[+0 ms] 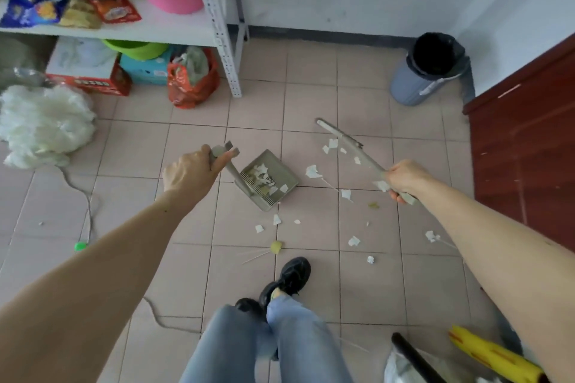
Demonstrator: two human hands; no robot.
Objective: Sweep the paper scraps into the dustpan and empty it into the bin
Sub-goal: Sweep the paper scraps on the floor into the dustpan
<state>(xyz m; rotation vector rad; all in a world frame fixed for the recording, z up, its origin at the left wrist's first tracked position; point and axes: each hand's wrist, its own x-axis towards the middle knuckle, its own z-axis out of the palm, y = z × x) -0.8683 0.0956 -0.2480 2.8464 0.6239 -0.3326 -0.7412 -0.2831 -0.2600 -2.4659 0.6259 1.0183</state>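
Left hand (189, 172) closed around the upright handle of the dustpan (267, 180), which sits on the tile floor (140, 149) with some paper scraps (311, 171) inside. Right hand (401, 179) wrapped around the broom (348, 146) stick, angled over loose scraps. Bin (426, 71) stands by the far wall, well apart.

1. Pale tiled floor (311, 109) across the frame.
2. Dustpan (267, 180) resting at centre, some scraps inside.
3. Paper scraps (312, 171) scattered right of and below it.
4. Lined bin (426, 71) standing upper right.
5. White fluffy heap (43, 124) at left.
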